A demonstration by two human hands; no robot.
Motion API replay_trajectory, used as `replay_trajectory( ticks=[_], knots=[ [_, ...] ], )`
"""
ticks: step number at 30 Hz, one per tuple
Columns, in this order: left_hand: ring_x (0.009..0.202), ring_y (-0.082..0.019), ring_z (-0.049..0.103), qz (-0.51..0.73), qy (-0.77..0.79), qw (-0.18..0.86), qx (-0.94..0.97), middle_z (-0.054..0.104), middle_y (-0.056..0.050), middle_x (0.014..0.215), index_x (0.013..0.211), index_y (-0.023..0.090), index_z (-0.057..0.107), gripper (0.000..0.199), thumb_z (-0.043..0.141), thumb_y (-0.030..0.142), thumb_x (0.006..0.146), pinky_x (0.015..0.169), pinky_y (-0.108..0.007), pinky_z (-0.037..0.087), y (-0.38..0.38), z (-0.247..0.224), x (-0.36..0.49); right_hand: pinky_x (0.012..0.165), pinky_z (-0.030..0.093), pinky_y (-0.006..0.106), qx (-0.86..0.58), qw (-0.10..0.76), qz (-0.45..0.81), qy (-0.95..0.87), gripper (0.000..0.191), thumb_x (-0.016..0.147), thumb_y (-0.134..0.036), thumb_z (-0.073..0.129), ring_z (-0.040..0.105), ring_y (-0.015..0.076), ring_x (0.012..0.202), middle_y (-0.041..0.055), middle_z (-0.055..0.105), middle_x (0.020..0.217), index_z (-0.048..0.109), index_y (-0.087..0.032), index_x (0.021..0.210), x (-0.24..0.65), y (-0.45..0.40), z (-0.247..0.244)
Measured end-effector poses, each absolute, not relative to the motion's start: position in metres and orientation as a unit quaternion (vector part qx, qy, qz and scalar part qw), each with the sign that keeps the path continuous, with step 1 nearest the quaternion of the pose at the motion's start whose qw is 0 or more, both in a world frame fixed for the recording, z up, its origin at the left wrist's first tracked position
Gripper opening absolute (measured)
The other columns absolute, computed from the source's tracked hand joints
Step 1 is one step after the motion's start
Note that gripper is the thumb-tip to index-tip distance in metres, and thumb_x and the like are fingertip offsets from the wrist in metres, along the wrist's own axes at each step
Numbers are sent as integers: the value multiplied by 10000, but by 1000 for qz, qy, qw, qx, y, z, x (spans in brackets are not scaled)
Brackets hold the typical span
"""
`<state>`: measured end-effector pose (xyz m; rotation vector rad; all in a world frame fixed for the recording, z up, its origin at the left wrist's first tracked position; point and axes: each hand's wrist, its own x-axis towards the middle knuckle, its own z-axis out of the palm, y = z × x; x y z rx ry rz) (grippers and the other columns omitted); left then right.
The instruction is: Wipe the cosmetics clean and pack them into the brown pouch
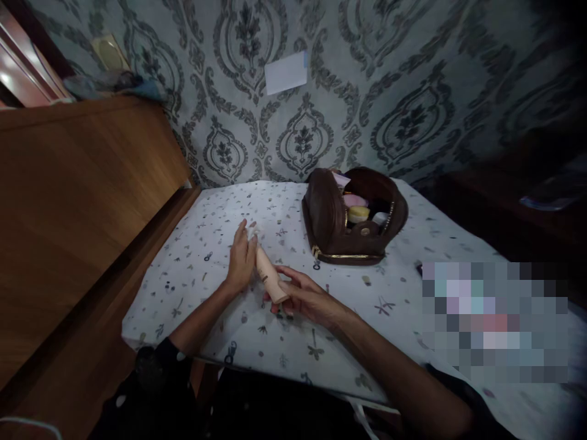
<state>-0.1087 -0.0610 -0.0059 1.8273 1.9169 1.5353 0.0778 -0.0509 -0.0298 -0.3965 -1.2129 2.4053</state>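
Note:
A peach-coloured bottle [268,276] with small dark lettering lies tilted between my hands, its whitish, partly transparent top pointing away from me. My right hand [308,297] is closed around its lower end. My left hand [241,258] is beside the top end, palm turned inward and fingers stretched out. Whether those fingers touch the bottle's top I cannot tell. To the right stands a brown toiletry bag [324,211], unzipped. Inside it are a yellow item [358,214], a pink item [355,200] and a whitish one [380,218].
Both hands are over a table with a white patterned cover [206,226]. A wooden cabinet side [87,201] borders it on the left. Behind is a patterned wall with a white paper [287,73]. A blurred-out patch [495,324] hides things at the right.

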Motion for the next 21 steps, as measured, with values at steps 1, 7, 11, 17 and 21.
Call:
replay_trajectory(
  ticks=[1, 7, 11, 17, 21],
  knots=[
    [1466, -240, 313, 506, 621, 70, 594, 389, -147, 1549, 1375, 152, 483, 464, 351, 414, 1016, 1214, -420, 240, -65, -6, -99, 480, 432, 191, -140, 230, 866, -422, 680, 783, -426, 758, 714, 169, 677, 80, 741, 891, 458, -195, 1349, 77, -50, -31],
    [1509, -212, 200, 453, 562, 186, 667, 246, -115, 1626, 1446, 176, 444, 496, 333, 409, 1023, 1240, -394, 178, -104, -12, -49, 615, 519, 189, -157, 358, 869, -303, 469, 722, -258, 820, 665, 94, 711, -5, 724, 906, 635, -238, 1153, 79, -40, -32],
    [1532, -226, 76, 447, 553, 186, 678, 118, -82, 1660, 1470, 217, 415, 494, 372, 402, 1013, 1245, -419, 124, -108, -13, -45, 646, 544, 205, -150, 367, 868, -298, 468, 701, -266, 839, 661, 91, 729, -17, 717, 944, 655, -253, 1132, 80, -41, -30],
    [1457, -246, 321, 628, 572, 228, 476, 429, -119, 1511, 1402, 197, 430, 555, 599, 398, 913, 1216, -407, 213, -64, 9, -73, 582, 529, 231, -115, 259, 889, -359, 617, 780, -356, 782, 716, 152, 690, 33, 721, 947, 526, -244, 1331, 83, -47, -25],
    [1067, -222, 662, 735, 493, 390, 253, 688, -88, 1080, 1110, 139, 600, 344, 659, 357, 850, 1003, -375, 500, -42, 32, -83, 544, 504, 199, -86, 221, 907, -347, 605, 781, -372, 782, 718, 155, 686, 61, 737, 925, 527, -211, 1305, 85, -49, -22]
  ],
)
